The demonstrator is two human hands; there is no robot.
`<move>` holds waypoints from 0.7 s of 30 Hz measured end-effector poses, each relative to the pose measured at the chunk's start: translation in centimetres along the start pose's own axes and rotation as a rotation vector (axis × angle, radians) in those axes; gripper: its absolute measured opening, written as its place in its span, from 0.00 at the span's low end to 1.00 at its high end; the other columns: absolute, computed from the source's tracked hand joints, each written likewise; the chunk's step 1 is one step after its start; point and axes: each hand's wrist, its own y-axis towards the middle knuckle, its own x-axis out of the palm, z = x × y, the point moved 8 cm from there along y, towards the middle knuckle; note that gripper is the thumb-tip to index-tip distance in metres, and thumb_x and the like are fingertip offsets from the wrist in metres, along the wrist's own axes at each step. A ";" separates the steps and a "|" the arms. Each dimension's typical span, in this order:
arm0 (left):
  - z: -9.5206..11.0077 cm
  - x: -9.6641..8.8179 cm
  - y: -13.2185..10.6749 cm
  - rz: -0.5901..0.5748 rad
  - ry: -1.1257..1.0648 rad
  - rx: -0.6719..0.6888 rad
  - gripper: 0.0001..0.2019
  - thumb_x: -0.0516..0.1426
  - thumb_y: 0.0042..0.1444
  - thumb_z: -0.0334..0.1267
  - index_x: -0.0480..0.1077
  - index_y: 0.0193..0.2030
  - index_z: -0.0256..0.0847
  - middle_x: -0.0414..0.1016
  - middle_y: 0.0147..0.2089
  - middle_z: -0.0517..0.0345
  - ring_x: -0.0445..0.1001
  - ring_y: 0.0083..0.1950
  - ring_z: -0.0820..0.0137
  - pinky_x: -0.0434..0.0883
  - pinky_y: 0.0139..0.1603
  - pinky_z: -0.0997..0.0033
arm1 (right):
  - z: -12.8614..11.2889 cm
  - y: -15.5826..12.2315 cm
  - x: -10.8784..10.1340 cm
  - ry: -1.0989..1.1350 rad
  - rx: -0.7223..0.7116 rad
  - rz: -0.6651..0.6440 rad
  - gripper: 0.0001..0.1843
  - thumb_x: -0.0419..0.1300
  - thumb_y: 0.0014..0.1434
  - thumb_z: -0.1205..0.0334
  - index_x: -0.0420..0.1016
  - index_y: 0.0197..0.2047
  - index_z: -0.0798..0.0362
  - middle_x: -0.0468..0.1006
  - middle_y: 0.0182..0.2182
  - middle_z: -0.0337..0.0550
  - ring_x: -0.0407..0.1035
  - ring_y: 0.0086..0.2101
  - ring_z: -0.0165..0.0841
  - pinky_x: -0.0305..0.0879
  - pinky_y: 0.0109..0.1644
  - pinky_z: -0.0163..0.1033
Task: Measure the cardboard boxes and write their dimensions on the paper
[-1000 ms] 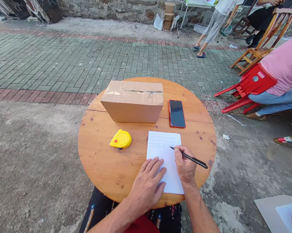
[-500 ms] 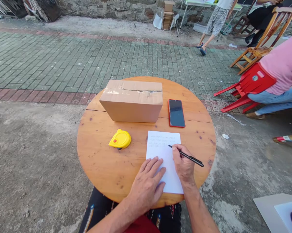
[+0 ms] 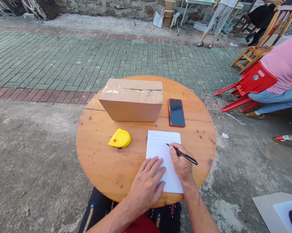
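A white sheet of paper [image 3: 171, 181] lies near the front edge of the round wooden table [image 3: 99, 161], with several rows of small handwriting across its upper part. My left hand [image 3: 148, 183] rests flat on the paper's left side, fingers spread. In my right hand [image 3: 183, 163] is a black pen [image 3: 187, 157], pinched between thumb and fingers, its tip at the end of the lowest written row. To the left of the paper sits a yellow tape measure [image 3: 121, 138] with a red button.
A taped cardboard box [image 3: 133, 106] stands at the back of the table, a phone [image 3: 176, 112] in a red case to its right. Beyond are a red plastic chair [image 3: 257, 77] with a seated person in pink, a wooden chair [image 3: 260, 50], and another person's legs [image 3: 217, 24] by a far table.
My right hand and the pen have shifted slightly left over the paper. My left hand has stayed put. In the background the standing person's legs have changed position.
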 end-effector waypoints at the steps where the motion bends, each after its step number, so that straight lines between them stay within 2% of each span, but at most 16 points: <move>1: 0.0 0.0 0.0 -0.002 0.000 -0.001 0.19 0.56 0.60 0.37 0.69 0.58 0.42 0.65 0.67 0.52 0.60 0.69 0.56 0.61 0.68 0.49 | -0.1 0.0 0.0 -0.005 -0.010 0.002 0.08 0.57 0.63 0.60 0.77 0.37 0.51 0.81 0.31 0.40 0.74 0.30 0.32 0.72 0.38 0.37; 9: 0.1 -0.2 0.1 0.007 0.002 0.001 0.18 0.56 0.59 0.36 0.70 0.57 0.42 0.67 0.66 0.52 0.61 0.68 0.56 0.62 0.67 0.48 | -0.1 0.0 0.1 -0.011 -0.019 -0.009 0.08 0.57 0.63 0.61 0.77 0.37 0.52 0.82 0.31 0.40 0.75 0.31 0.32 0.71 0.38 0.36; 17: 0.0 -0.1 0.1 0.008 -0.007 -0.002 0.19 0.57 0.59 0.36 0.69 0.58 0.42 0.66 0.67 0.53 0.60 0.69 0.57 0.61 0.68 0.49 | 0.7 -0.1 0.1 0.021 0.080 -0.022 0.10 0.57 0.63 0.58 0.77 0.37 0.52 0.79 0.27 0.39 0.71 0.24 0.30 0.68 0.31 0.35; 21: 0.0 -0.1 0.0 0.002 -0.006 0.001 0.19 0.57 0.59 0.37 0.69 0.58 0.43 0.66 0.67 0.53 0.60 0.69 0.56 0.61 0.68 0.49 | 0.5 0.0 0.3 0.004 0.062 -0.033 0.10 0.57 0.63 0.58 0.77 0.37 0.53 0.80 0.28 0.40 0.71 0.26 0.31 0.68 0.33 0.36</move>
